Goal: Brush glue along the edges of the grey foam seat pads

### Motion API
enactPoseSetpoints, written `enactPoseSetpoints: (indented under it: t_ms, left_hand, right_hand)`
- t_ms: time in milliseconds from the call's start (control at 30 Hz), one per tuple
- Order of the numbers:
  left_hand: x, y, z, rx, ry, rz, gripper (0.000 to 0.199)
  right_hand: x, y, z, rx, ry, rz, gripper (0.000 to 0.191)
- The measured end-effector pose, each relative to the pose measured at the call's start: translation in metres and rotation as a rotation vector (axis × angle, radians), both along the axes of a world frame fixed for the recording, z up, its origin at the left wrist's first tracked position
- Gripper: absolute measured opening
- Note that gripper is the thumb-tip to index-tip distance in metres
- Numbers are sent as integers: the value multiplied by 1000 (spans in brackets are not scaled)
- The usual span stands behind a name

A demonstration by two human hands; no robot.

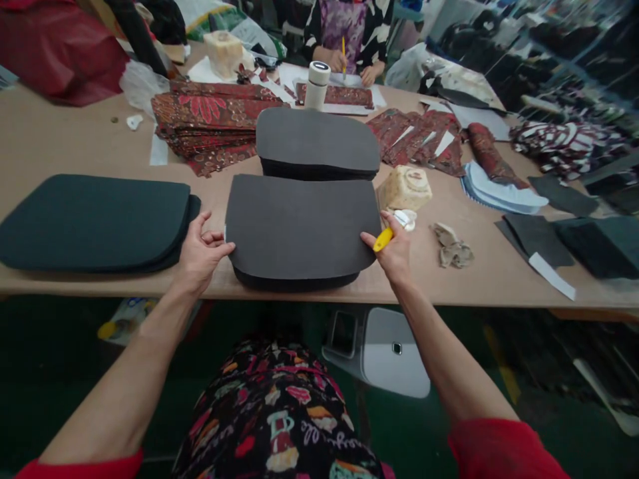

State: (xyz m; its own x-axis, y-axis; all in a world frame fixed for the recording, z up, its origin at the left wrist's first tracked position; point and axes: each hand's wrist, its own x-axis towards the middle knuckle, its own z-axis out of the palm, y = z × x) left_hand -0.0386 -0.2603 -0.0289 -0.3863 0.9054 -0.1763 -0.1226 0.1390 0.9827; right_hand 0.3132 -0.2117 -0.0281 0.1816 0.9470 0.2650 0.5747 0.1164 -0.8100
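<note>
A dark grey panel (302, 226) with rounded lower corners lies on a stack of like pieces at the table's front edge. My left hand (200, 256) is at its left side, fingers apart, with the thumb tip at the panel's edge. At the right side, my right hand (396, 249) grips a yellow-handled tool (383, 239) with a whitish head; its exact kind is unclear. The right thumb rests on the panel's right edge. Just behind stands another stack of grey panels (318, 138). Dark green-black panels (94, 223) lie left of my left hand.
A yellowish block (405, 187) and a crumpled rag (452, 246) lie to the right. Red patterned fabric pieces (214, 120) and a white flask (317, 86) stand farther back. Across the table, a co-worker's hand (335, 60) holds a yellow pencil. A floor scale-like object (394, 352) is below.
</note>
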Motion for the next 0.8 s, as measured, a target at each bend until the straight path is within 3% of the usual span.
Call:
enactPoseSetpoints:
  t_ms: [167,567,800]
  left_hand:
    - [2,2,-13,-92,57,81,88]
    - [0,11,-37,-132,96,134,90]
    - [2,11,-37,-127,236,117,89]
  right_hand:
    - [-7,3,-27,-63,-30,9,66]
    - [-12,19,-47,-138,-110,17,66]
    - [-12,21,-56,-151,-151,54,66]
